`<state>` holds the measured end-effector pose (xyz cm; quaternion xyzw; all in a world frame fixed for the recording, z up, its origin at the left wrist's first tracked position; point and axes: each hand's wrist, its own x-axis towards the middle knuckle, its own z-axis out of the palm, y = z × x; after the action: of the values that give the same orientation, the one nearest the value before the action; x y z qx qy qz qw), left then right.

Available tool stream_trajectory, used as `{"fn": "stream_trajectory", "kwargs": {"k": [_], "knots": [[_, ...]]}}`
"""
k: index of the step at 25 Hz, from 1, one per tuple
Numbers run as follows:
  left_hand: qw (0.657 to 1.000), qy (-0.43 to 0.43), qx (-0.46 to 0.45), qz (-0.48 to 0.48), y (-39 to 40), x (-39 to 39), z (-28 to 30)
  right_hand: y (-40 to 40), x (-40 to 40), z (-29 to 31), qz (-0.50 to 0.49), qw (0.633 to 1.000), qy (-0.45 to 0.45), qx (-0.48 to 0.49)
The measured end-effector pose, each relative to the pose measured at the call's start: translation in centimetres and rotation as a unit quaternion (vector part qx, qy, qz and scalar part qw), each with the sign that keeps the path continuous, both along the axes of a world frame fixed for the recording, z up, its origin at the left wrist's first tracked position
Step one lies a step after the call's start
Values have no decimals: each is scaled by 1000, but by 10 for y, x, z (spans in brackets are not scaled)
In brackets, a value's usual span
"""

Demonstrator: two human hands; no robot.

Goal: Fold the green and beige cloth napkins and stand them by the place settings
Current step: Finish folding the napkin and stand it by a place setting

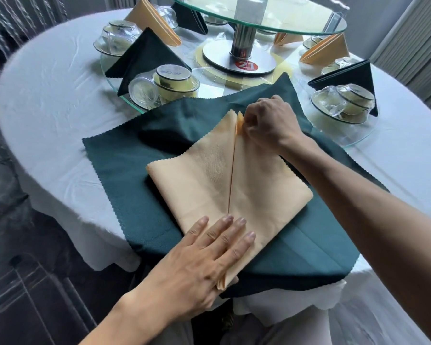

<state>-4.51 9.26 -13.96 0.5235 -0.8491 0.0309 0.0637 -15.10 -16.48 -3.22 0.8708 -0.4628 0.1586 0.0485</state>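
Observation:
A beige napkin [209,175], folded into a kite shape with a centre seam, lies on a spread-out green napkin [125,165] at the table's near edge. My left hand [209,252] presses flat on the beige napkin's near corner, fingers straight. My right hand [269,123] pinches the right flap's far tip next to the seam. Folded green napkins [144,58] and beige napkins [154,21] stand by the place settings on the glass ring.
Upturned bowls and glass cups [167,83] sit on the lower glass ring [110,78], left and right. A glass turntable [259,18] on a metal post [241,43] rises behind. The white tablecloth [50,100] covers the round table. A chair [23,295] stands lower left.

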Motion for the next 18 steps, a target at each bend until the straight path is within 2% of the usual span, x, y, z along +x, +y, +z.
{"fn": "stream_trajectory", "kwargs": {"k": [3, 9, 10, 12, 14, 15, 16, 18], "knots": [[1000, -9, -5, 3, 0, -1, -2, -4, -1, -5, -4, 1000, -12, -24], [999, -10, -30, 10, 0, -2, -7, 4, 0, -11, -23, 998, 25, -61], [999, -8, -31, 11, 0, -3, -8, 16, -2, -12, -29, 997, -3, -70], [999, -3, -33, 14, 0, -4, -10, 62, -12, -17, -3, 990, -120, -78], [999, 2, -38, 13, 0, -4, -10, 127, -33, -33, 58, 974, -218, -39], [999, 3, -41, 10, -1, -5, -11, 160, -45, -46, 81, 971, -223, -4], [999, 4, -45, 3, -1, -5, -12, 188, -57, -61, 96, 975, -198, 36], [999, 10, -43, -3, -1, -6, -12, 218, -79, -88, 103, 988, -77, 83]]}}
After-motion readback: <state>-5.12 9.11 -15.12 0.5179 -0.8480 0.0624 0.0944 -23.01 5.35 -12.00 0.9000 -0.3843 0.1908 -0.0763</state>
